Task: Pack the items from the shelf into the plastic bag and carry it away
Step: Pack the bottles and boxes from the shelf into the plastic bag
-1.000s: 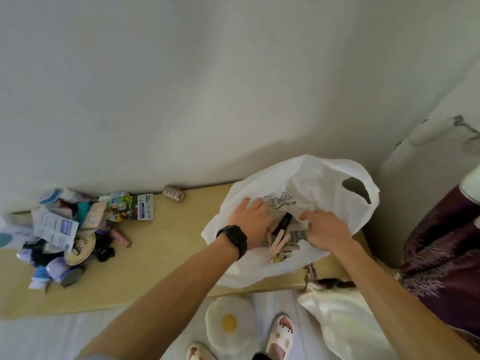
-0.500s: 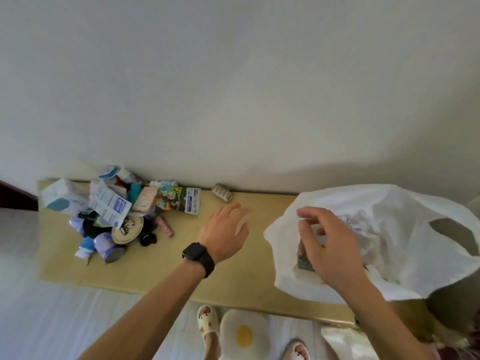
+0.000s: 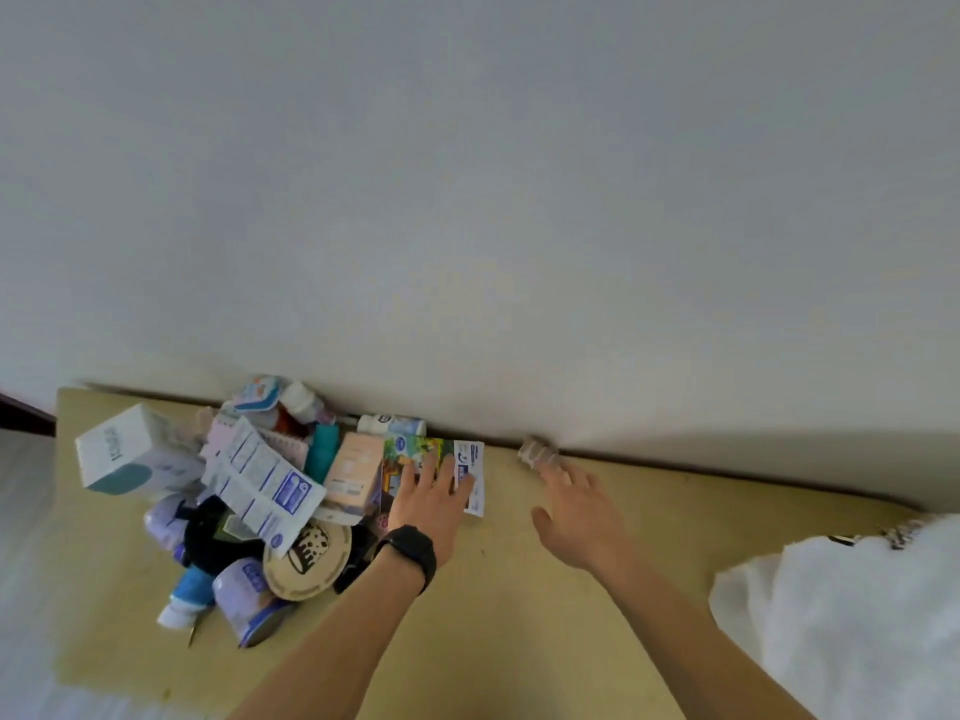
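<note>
A heap of small boxes, tubes and jars (image 3: 244,491) lies at the left end of the pale yellow shelf (image 3: 519,615). My left hand (image 3: 431,498), with a black watch on the wrist, rests flat with spread fingers on a colourful flat carton (image 3: 410,452) at the heap's right edge. My right hand (image 3: 576,511) is open above the shelf, its fingertips just short of a small ribbed roll (image 3: 535,452) against the wall. The white plastic bag (image 3: 852,615) sits at the right end of the shelf, apart from both hands.
A white wall rises directly behind the shelf. A large white box with a teal patch (image 3: 130,454) stands at the heap's far left. A round tan lid (image 3: 306,561) and a purple jar (image 3: 249,600) lie near the shelf's front edge.
Both hands left the bag and travelled left along the shelf. My left hand has landed on the colourful carton; my right hand has reached toward the small roll by the wall.
</note>
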`<action>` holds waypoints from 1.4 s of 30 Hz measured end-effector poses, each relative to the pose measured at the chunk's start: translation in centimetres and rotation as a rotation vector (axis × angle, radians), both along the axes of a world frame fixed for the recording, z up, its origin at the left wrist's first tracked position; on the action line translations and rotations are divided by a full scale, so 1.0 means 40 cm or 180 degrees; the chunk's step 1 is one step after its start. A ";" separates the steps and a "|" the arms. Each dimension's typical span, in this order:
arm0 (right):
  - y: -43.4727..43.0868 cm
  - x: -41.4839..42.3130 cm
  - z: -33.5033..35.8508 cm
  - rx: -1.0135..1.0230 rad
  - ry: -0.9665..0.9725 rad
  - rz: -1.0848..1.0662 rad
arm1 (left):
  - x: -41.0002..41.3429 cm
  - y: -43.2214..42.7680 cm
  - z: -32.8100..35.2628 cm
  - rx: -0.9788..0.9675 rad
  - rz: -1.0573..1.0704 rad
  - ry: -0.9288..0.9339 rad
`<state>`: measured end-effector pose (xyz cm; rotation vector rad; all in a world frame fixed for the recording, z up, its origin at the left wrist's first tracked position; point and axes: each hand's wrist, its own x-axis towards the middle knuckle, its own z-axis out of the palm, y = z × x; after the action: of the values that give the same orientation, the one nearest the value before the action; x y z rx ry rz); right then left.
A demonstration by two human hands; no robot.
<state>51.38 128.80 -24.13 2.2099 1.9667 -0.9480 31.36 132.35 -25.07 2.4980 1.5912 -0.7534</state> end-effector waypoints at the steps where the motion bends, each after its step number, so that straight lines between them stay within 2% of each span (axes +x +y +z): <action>1: 0.031 -0.009 -0.030 -0.0010 -0.0086 0.0015 | -0.014 0.018 -0.014 0.0015 -0.0052 0.0067; 6: 0.092 -0.034 -0.158 -0.0110 -0.0508 -0.0117 | -0.056 0.081 -0.068 0.0070 -0.0180 0.0279; 9: 0.040 -0.050 -0.195 0.0221 -0.0711 -0.0317 | -0.063 0.089 -0.076 0.0038 -0.0223 0.0379; 12: -0.058 -0.056 -0.197 -0.0052 -0.0673 -0.0500 | -0.049 0.080 -0.047 0.0079 -0.0363 0.0342; 14: -0.124 -0.048 -0.171 -0.0206 -0.0089 -0.0867 | -0.027 0.077 -0.007 0.0093 -0.0340 0.0113; 17: -0.235 -0.031 -0.024 -0.0201 0.1714 -0.1829 | 0.011 0.062 0.075 0.0189 -0.0126 -0.0473; 19: -0.326 0.000 0.128 -0.0005 0.2590 -0.2371 | 0.040 0.022 0.146 0.0250 -0.0030 -0.0890; 22: -0.480 0.090 0.359 0.0533 0.3585 -0.3016 | 0.118 -0.083 0.256 0.0384 -0.0051 -0.1676; 24: -0.574 0.177 0.478 0.0913 0.3844 -0.3283 | 0.200 -0.167 0.326 0.0535 -0.0129 -0.2366; 26: -0.653 0.267 0.540 0.1180 0.3836 -0.3509 | 0.303 -0.254 0.388 0.0767 -0.0479 -0.2870; 30: -0.774 0.450 0.535 0.1383 0.3574 -0.3938 | 0.535 -0.408 0.482 0.0892 -0.1589 -0.3458; 33: -0.826 0.570 0.489 0.1365 0.3418 -0.4251 | 0.689 -0.484 0.495 0.0873 -0.2338 -0.2854; 35: -0.843 0.644 0.439 0.1264 0.3059 -0.4404 | 0.780 -0.525 0.497 0.0511 -0.2557 -0.2154; 38: -0.832 0.740 0.360 0.0932 0.2281 -0.4139 | 0.905 -0.554 0.471 0.0218 -0.2570 -0.0971; 40: -0.799 0.776 0.335 0.0630 0.2230 -0.3961 | 0.964 -0.546 0.438 0.0358 -0.2448 -0.0477; 42: -0.764 0.798 0.316 0.0369 0.2370 -0.3809 | 0.996 -0.519 0.388 0.0471 -0.2210 -0.0249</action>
<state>83.29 98.24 -11.50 3.4279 0.4910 -1.9694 71.22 111.58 -9.55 3.1676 0.7502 -0.5854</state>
